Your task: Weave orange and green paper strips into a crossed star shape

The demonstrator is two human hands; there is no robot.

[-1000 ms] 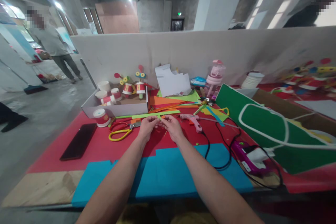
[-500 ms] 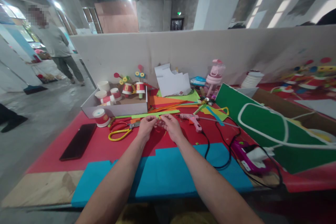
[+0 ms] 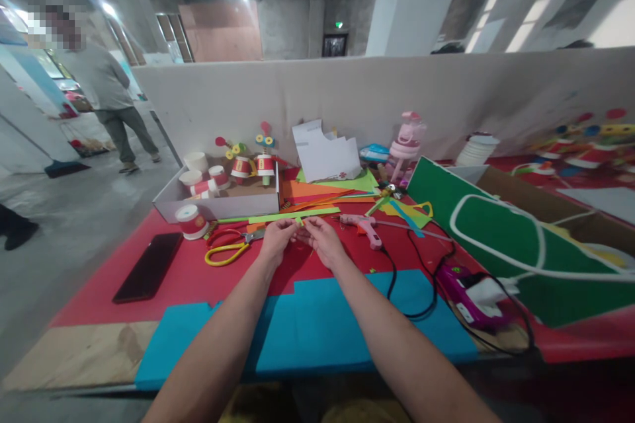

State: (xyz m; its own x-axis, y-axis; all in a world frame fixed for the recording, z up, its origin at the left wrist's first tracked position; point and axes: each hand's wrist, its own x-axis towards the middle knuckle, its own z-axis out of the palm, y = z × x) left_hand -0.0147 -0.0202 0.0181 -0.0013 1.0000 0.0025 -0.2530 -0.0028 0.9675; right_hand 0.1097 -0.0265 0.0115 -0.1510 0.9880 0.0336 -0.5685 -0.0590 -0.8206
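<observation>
My left hand [image 3: 278,236] and my right hand [image 3: 321,239] meet fingertip to fingertip over the red tabletop. Between them they pinch a small light-green paper piece [image 3: 299,221], mostly covered by the fingers. Just behind lies a long green paper strip [image 3: 262,218]. Left of my left hand rest yellow-handled scissors [image 3: 228,254], blades pointing toward it. A pink glue gun [image 3: 363,228] lies to the right of my right hand, its nozzle toward the hand.
A white box [image 3: 223,206] at the back left holds paper cups and cup figures. A phone [image 3: 147,269] lies at the left. Blue sheets [image 3: 347,324] cover the front edge. To the right are a purple power strip [image 3: 469,297], black cords and a green box [image 3: 461,225]. A person [image 3: 106,86] walks beyond.
My fingers have shifted slightly around the green paper piece, and a bit more of it shows. The person at the left has moved a little. The tabletop items look unmoved.
</observation>
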